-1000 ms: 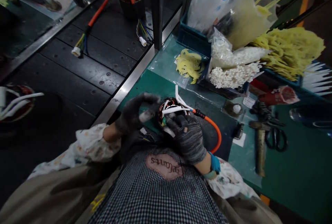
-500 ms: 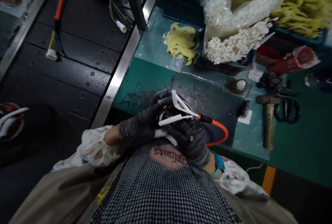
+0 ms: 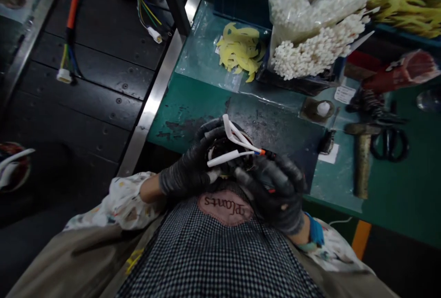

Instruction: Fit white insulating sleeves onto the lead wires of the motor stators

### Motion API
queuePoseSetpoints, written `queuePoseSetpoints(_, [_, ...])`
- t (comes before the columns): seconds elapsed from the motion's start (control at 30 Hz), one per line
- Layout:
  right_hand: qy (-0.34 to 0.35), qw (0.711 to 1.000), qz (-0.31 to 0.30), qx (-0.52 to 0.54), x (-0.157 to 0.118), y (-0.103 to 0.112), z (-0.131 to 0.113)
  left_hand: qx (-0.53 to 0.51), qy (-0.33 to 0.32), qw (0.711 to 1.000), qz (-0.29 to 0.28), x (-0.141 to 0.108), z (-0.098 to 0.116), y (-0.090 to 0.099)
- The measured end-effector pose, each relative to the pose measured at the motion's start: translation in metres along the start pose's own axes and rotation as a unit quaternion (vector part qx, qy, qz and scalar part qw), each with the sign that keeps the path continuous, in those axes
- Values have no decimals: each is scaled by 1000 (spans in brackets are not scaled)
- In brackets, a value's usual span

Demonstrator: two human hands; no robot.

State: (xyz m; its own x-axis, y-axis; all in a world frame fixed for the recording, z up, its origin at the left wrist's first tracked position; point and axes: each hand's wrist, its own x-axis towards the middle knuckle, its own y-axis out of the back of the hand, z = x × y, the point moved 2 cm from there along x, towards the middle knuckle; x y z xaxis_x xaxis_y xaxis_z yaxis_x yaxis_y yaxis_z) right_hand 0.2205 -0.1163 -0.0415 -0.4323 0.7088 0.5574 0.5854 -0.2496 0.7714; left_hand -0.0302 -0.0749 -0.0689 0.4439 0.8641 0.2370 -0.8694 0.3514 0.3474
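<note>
A dark round part [image 3: 225,151], mostly hidden by the hands, lies at the near edge of the green table. White sleeved leads [image 3: 223,158] rise over it and join an orange-banded cable [image 3: 263,152]. My left hand [image 3: 193,162], in a dark glove, is wrapped round the left side of the part. At its right, my right hand [image 3: 275,190] is over the cable, fingers bent and blurred by motion; whether they close on it is unclear.
Yellow pieces [image 3: 240,49], a bag of white bits [image 3: 303,49], a hammer [image 3: 362,160], black scissors [image 3: 390,145] and a small bottle [image 3: 323,108] lie on the table. Left, a dark conveyor [image 3: 93,68] bears cables with white connectors. Another wound part [image 3: 14,164] sits far left.
My right hand has moved right, off the part and onto the cable; the orange cable loop is now mostly covered. My left hand remains round the part. The view has shifted slightly.
</note>
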Motion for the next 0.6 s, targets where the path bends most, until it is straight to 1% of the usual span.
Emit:
queuePoseSetpoints(0.07, [-47,998,-24,-40,-2,-2,4,47,-16,999,-18,3,9,-2])
queuePoseSetpoints(0.17, [-76,993,-75,-49,-7,-12,13,119,-40,990,-58,7,23,-5])
queuePoseSetpoints(0.23, [-79,991,-100,-44,-9,-16,21,155,-52,984,-69,9,27,-6])
queuePoseSetpoints(0.33, [-49,991,-127,21,-9,-15,32,175,-73,980,-63,9,25,-7])
queuePoseSetpoints(0.43, [-34,989,-123,74,-5,-12,34,167,-101,979,-58,9,21,-7])
queuePoseSetpoints(0.53, [-51,991,-99,76,-1,-8,32,164,-107,979,-53,9,17,-7])
queuePoseSetpoints(0.6, [-59,990,-108,69,0,-7,30,159,-114,980,-45,9,15,-8])
